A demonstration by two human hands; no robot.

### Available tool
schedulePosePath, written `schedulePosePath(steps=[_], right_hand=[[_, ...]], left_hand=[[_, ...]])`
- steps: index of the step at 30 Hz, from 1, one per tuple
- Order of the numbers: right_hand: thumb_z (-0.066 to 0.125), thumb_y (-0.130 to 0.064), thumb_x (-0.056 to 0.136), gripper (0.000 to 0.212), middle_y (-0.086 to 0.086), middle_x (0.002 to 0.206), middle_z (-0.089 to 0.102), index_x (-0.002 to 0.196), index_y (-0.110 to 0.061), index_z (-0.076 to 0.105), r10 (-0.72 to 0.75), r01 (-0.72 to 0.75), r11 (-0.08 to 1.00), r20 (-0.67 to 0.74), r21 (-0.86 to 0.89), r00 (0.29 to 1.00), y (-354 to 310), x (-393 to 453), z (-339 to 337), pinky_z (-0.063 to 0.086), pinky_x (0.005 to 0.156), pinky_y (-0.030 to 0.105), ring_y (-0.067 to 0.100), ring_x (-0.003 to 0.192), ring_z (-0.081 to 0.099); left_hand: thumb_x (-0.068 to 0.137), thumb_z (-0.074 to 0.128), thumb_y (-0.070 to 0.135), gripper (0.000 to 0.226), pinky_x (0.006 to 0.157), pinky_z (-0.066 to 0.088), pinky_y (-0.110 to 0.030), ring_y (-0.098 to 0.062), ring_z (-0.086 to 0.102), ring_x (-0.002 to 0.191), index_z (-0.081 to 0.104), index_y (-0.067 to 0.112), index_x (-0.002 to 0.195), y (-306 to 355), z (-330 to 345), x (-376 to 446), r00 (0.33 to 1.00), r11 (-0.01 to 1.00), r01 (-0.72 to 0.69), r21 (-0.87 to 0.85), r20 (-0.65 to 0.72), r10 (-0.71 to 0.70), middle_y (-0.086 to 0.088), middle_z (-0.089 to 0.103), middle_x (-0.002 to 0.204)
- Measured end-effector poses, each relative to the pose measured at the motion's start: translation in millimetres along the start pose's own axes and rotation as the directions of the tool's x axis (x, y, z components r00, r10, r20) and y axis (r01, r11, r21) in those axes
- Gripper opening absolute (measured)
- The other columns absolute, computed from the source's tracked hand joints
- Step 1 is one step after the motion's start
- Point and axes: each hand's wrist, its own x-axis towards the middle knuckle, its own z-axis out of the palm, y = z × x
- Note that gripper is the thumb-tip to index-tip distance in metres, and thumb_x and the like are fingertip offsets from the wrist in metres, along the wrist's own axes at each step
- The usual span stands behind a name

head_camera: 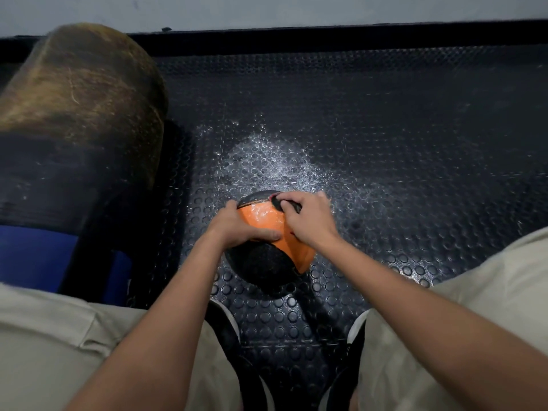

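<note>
An orange and black ball [268, 250] sits on the studded black rubber floor mat [385, 137] between my knees. My left hand [237, 225] grips its left side, fingers wrapped over the top and thumb laid across the orange panel. My right hand [308, 216] is on the ball's upper right and pinches a small dark piece [278, 203] against the ball's top. What that piece is cannot be made out.
A wet, shiny patch [272, 161] spreads on the mat just beyond the ball. A large worn brown cylinder [77, 93] lies at the left, with something blue [32, 259] below it. My shoes [225, 324] stand near the ball. A black kerb [326, 34] and grey wall close the far side.
</note>
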Motion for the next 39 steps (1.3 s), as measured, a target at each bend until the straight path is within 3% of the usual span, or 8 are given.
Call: schedulePosePath(steps=[5,11,15,21,27,33,36,39], right_hand=[[0.061,-0.022,0.099,0.023,-0.010,0.112,0.074,0.115,-0.032,0.075,0.222,-0.212,0.970,-0.080,0.116,0.972,15,5,-19,0.053,0.066,0.012,0.004,0.076,0.064],[0.061,-0.030,0.098,0.024,0.000,0.117,0.062,0.116,-0.038,0.073,0.076,-0.070,0.994,-0.064,0.088,0.995,-3,-7,0,0.043,0.092,0.019,0.004,0.093,0.046],[0.060,-0.033,0.099,0.025,-0.001,0.116,0.059,0.119,-0.041,0.072,0.003,-0.001,0.999,-0.040,0.040,0.999,1,-10,-4,0.031,0.077,0.002,-0.002,0.086,0.044],[0.061,-0.020,0.099,0.025,0.001,0.112,0.070,0.119,-0.030,0.072,0.275,-0.252,0.953,-0.129,0.170,0.953,19,-3,-8,0.044,0.047,0.012,0.010,0.067,0.062],[0.059,-0.036,0.099,0.025,-0.001,0.118,0.059,0.120,-0.042,0.070,0.038,-0.036,0.998,-0.044,0.047,0.998,1,-9,0,0.026,0.069,0.002,-0.007,0.082,0.039],[0.061,-0.021,0.100,0.022,-0.005,0.103,0.074,0.115,-0.031,0.074,0.276,-0.257,0.953,-0.111,0.159,0.955,19,3,-15,0.042,0.051,0.014,0.004,0.067,0.060],[0.063,-0.030,0.097,0.020,-0.001,0.110,0.069,0.113,-0.038,0.073,0.170,-0.155,0.980,-0.116,0.127,0.979,9,0,-4,0.054,0.069,0.018,0.006,0.077,0.062],[0.059,-0.037,0.099,0.023,-0.001,0.118,0.061,0.119,-0.041,0.070,0.001,0.000,1.000,-0.007,0.025,1.000,-4,-6,2,0.030,0.070,0.001,-0.006,0.085,0.040]], left_hand=[[0.030,0.089,0.075,0.146,0.117,0.029,-0.060,-0.046,0.018,0.147,0.019,0.047,0.155,-1,1,-2,0.994,0.995,0.100,-0.013,0.051,-0.099,-0.013,0.001,0.161],[0.041,0.094,0.062,0.139,0.116,0.035,-0.053,-0.039,0.031,0.143,0.022,0.040,0.158,0,0,0,0.999,1.000,0.024,0.008,0.027,-0.025,-0.011,0.016,0.155],[0.043,0.095,0.059,0.141,0.116,0.034,-0.050,-0.037,0.029,0.145,0.018,0.037,0.159,-3,-1,-3,1.000,1.000,-0.010,-0.005,0.006,0.010,-0.012,0.017,0.159],[0.041,0.098,0.054,0.134,0.110,0.044,-0.047,-0.028,0.047,0.134,0.032,0.019,0.152,-2,-1,-2,0.999,0.992,-0.018,-0.126,-0.032,0.014,-0.005,0.043,0.151],[0.043,0.100,0.046,0.129,0.110,0.044,-0.047,-0.027,0.048,0.133,0.036,0.020,0.152,-3,-5,2,0.999,0.990,-0.037,-0.134,-0.008,0.036,-0.006,0.045,0.150],[0.048,0.096,0.052,0.124,0.113,0.038,-0.057,-0.038,0.034,0.140,0.034,0.039,0.154,-2,-4,-2,1.000,0.993,-0.009,-0.120,0.012,0.010,-0.009,0.022,0.153],[0.048,0.097,0.048,0.125,0.113,0.039,-0.055,-0.035,0.035,0.141,0.034,0.037,0.155,0,-7,1,0.998,0.995,-0.051,-0.090,0.034,0.054,-0.009,0.027,0.155],[0.054,0.098,0.035,0.122,0.113,0.038,-0.045,-0.031,0.039,0.141,0.032,0.034,0.156,0,-12,3,0.995,0.993,-0.063,-0.099,0.072,0.070,-0.006,0.034,0.156]])
